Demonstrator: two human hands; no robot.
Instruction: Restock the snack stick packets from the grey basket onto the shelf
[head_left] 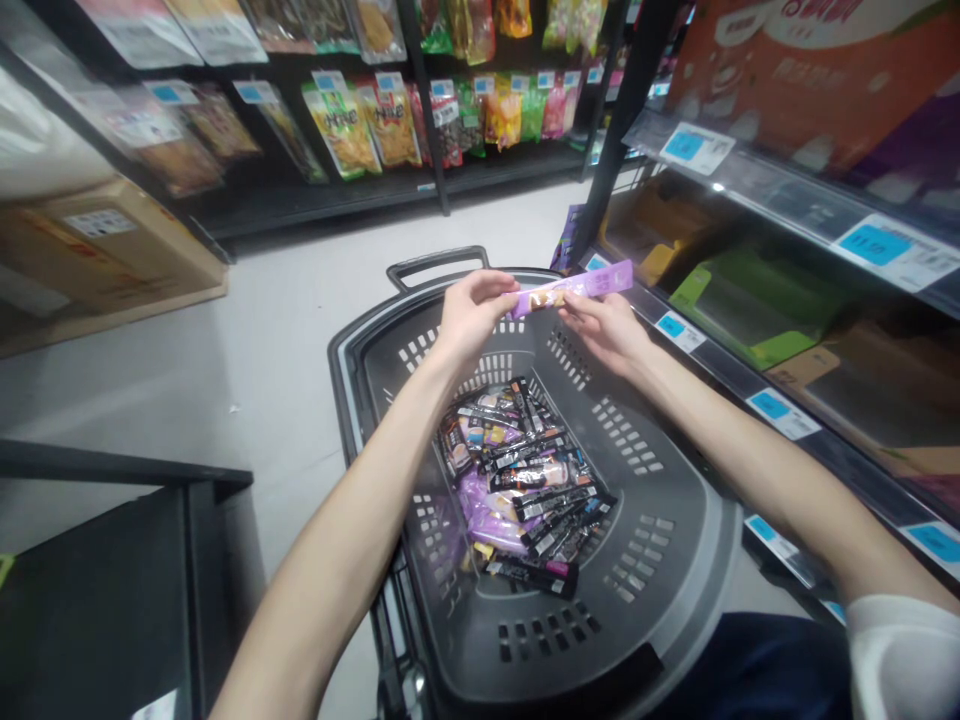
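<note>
As two hands (472, 312) (611, 332) hold one purple sachet (576, 289), one basket (651, 494) beneath

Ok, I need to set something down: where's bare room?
Bare floor lies between the cardboard box, basket and back shelves. The basket's bottom is crowded with packets; the left hand and right hand hold a purple packet above its far end.

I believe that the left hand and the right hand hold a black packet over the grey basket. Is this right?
Not quite: the packet is purple, as the head view shows. The left hand and right hand do hold it over the grey basket.
</note>
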